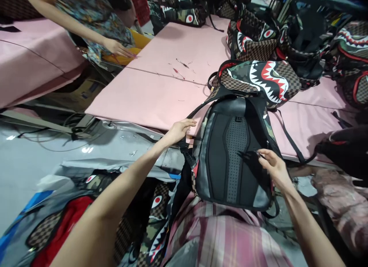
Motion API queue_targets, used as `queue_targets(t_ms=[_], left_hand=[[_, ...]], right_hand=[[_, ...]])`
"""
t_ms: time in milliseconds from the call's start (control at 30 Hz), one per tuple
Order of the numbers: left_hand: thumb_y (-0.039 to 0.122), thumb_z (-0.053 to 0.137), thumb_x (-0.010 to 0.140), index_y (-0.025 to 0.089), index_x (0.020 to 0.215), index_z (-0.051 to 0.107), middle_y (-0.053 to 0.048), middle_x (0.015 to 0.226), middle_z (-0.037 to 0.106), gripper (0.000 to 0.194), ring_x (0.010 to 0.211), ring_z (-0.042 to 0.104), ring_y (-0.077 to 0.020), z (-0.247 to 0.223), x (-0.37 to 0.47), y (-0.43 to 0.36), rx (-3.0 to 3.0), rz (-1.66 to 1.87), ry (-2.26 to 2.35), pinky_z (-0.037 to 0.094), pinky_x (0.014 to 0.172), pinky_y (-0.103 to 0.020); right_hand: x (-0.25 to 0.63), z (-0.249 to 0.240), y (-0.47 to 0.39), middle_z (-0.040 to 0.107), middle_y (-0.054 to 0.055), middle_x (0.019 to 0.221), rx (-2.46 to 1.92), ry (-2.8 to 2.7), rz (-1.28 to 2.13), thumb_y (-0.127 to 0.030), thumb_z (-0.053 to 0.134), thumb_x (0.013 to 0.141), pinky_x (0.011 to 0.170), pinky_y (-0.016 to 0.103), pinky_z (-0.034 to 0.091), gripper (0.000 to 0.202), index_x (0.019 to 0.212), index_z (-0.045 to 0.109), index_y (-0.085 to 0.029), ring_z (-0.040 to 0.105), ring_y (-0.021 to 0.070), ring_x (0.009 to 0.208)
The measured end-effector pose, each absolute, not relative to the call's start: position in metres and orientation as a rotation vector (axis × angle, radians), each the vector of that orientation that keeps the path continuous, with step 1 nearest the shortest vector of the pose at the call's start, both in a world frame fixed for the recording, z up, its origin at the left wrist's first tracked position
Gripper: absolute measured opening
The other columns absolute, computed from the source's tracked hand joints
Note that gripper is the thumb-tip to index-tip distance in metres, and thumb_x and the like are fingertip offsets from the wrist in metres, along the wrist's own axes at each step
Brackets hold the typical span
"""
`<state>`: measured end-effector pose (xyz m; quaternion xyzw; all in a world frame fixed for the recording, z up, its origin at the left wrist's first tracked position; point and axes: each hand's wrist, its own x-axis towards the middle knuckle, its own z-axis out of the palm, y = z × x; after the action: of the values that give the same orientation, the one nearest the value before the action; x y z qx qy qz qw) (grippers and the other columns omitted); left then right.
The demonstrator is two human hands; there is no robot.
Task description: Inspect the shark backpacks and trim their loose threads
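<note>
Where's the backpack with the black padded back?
Backpack: head view, right of centre, at the near edge of the pink table, between left hand and right hand.

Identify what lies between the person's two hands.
In the head view, the backpack's black padded back lies between the left hand and right hand, with a blurred black strap near the right.

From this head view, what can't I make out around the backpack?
Head view: the front of the backpack, hidden behind its camera-facing back.
Head view: the dark piece at the right hand, too small to identify.
Head view: the co-worker at upper left, cut off by the top edge.
</note>
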<state>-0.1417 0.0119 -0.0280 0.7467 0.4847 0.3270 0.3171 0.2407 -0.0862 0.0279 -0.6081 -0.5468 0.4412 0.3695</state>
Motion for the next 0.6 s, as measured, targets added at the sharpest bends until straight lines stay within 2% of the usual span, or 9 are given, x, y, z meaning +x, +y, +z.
queue_targets(t_ms=[100,233,333,433,600], left_hand=[[0.019,0.04,0.079,0.013,0.097,0.065,-0.009,0.116,0.06,0.032,0.117,0.049,-0.018,-0.025,-0.141,0.01,1.904,0.864,1.279,0.031,0.106,-0.038],[0.023,0.042,0.078,0.014,0.094,0.066,-0.008,0.115,0.062,0.03,0.114,0.051,-0.0195,-0.017,-0.137,0.013,1.868,0.873,1.321,0.033,0.105,-0.039],[0.029,0.043,0.077,0.014,0.093,0.066,-0.009,0.114,0.062,0.031,0.112,0.053,-0.02,-0.008,-0.131,0.01,1.873,0.828,1.379,0.034,0.104,-0.037],[0.039,0.042,0.076,0.013,0.094,0.064,-0.008,0.114,0.063,0.038,0.109,0.054,-0.0202,0.001,-0.125,0.001,1.913,0.735,1.498,0.034,0.103,-0.038],[0.047,0.04,0.07,0.014,0.1,0.063,-0.008,0.117,0.062,0.05,0.113,0.053,-0.0194,0.003,-0.123,0.0,1.933,0.548,1.627,0.03,0.105,-0.036]], right_hand=[[0.288,0.028,-0.115,0.066,0.006,0.094,-1.741,-1.362,0.995,-0.042,0.07,0.062,0.074,0.029,0.047,0.038,0.091,0.064,-0.019,0.06,0.0193,0.084],[0.341,0.007,-0.152,0.067,0.004,0.076,-2.057,-1.424,0.697,-0.046,0.06,0.068,0.062,0.028,0.046,0.031,0.078,0.067,-0.018,0.061,0.0208,0.072],[0.342,-0.009,-0.172,0.068,0.006,0.081,-2.169,-1.53,0.539,-0.047,0.053,0.073,0.062,0.03,0.044,0.036,0.092,0.066,-0.019,0.061,0.0226,0.073],[0.32,-0.019,-0.174,0.066,0.006,0.076,-2.195,-1.465,0.4,-0.05,0.058,0.07,0.06,0.03,0.042,0.052,0.111,0.06,-0.017,0.059,0.0208,0.066],[0.328,-0.028,-0.15,0.063,0.004,0.073,-1.996,-1.099,0.488,-0.048,0.058,0.07,0.06,0.027,0.04,0.045,0.1,0.064,-0.014,0.053,0.0156,0.062]])
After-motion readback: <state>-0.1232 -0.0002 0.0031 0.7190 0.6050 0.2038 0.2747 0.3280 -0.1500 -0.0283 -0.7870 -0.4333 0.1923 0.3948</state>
